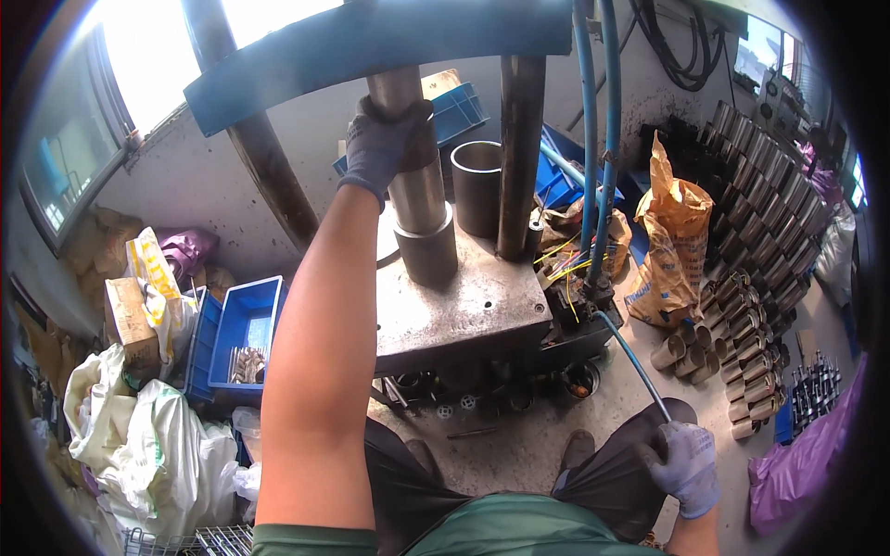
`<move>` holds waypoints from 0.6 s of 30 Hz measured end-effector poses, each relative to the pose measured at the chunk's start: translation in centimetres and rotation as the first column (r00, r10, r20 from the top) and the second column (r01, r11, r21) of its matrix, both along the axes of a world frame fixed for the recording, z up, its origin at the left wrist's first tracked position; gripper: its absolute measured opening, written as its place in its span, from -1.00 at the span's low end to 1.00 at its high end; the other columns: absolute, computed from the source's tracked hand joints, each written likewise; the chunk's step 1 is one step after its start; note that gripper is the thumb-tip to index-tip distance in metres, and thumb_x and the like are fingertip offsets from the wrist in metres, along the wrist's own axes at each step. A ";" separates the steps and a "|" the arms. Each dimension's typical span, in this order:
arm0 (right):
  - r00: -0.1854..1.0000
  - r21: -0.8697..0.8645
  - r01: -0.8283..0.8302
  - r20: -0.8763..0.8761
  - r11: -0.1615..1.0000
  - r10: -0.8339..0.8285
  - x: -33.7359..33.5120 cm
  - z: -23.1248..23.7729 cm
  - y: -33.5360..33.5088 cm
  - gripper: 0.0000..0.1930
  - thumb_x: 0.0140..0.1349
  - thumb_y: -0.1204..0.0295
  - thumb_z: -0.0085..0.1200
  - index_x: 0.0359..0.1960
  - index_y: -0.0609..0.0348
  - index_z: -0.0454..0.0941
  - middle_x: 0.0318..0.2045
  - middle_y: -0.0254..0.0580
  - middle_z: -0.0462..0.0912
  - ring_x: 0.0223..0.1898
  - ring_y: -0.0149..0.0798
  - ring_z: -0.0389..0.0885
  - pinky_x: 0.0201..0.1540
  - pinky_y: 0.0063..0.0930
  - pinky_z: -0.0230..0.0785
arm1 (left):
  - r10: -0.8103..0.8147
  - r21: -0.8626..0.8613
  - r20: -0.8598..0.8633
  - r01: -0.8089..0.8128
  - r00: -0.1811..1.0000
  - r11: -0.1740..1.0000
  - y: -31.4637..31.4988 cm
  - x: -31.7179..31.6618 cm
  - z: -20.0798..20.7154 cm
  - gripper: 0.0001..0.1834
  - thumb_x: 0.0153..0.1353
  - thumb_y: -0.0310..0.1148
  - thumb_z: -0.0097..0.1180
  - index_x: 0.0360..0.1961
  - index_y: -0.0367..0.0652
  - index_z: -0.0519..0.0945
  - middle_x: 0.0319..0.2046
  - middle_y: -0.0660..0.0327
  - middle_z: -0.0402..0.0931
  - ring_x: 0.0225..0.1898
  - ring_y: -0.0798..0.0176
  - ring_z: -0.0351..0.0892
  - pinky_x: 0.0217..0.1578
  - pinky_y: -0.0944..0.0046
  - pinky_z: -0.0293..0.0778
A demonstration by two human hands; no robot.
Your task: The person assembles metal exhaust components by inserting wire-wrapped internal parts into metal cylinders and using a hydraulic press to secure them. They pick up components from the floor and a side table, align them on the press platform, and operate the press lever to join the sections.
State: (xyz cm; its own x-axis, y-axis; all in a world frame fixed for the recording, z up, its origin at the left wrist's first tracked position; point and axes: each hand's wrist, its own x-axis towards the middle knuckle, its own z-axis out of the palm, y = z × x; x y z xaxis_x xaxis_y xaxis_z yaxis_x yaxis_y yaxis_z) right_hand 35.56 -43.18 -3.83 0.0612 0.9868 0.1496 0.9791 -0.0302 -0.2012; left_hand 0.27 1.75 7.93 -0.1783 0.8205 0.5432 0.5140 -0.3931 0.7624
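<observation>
My left hand (382, 148), in a grey glove, is wrapped round a dark metal sleeve (424, 148) under the blue crossbeam (389, 51) of a press. Below it, a shiny metal cylinder (417, 199) stands upright in a darker collar (428, 255) on the press's steel table (464, 320). A wide hollow tube (477, 190) stands behind and to the right. My right hand (684, 468), gloved too, is closed by my knee round the end of a thin blue lever (633, 364) that runs up to the machine. The fingers partly hide its tip.
Blue bins (246, 329) and white sacks (162, 454) lie at left. To the right stand a brown paper bag (669, 241), stacked metal tubes (769, 204) and a purple sack (797, 477). Blue hoses (610, 130) hang beside the press column (519, 157). Loose wires (565, 269) sit near the table's edge.
</observation>
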 end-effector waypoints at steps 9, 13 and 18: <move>0.995 -0.079 0.036 -0.089 0.996 -0.043 0.2 0.7 0.1 -0.61 0.06 0.14 0.44 -0.56 0.14 0.51 -0.59 0.00 0.54 -0.50 0.16 0.56 -0.41 -0.01 0.39 | 0.054 0.047 0.011 -0.055 0.998 0.997 0.9 0.0 -0.7 0.07 -0.13 0.28 0.54 0.25 -0.28 0.46 0.07 -0.16 0.66 0.12 -0.15 0.68 0.11 -0.02 0.58; 0.994 -0.045 0.019 -0.102 0.999 -0.024 0.1 0.7 -0.1 -0.64 0.06 0.18 0.43 -0.54 0.14 0.52 -0.57 0.00 0.55 -0.48 0.16 0.58 -0.40 -0.02 0.41 | 0.051 0.056 0.027 -0.052 0.998 0.997 1.0 -0.2 -1.2 0.06 -0.13 0.29 0.54 0.22 -0.28 0.47 0.05 -0.16 0.67 0.12 -0.17 0.68 0.12 -0.03 0.58; 0.998 -0.020 0.023 -0.065 1.000 -0.024 0.2 0.0 0.0 -0.74 0.07 0.32 0.38 -0.51 0.16 0.53 -0.53 0.01 0.56 -0.44 0.17 0.59 -0.37 -0.02 0.42 | 0.058 0.038 0.014 -0.059 0.998 0.998 1.1 -0.1 -1.7 0.06 -0.13 0.33 0.51 0.21 -0.27 0.48 0.05 -0.18 0.67 0.11 -0.18 0.68 0.12 -0.03 0.58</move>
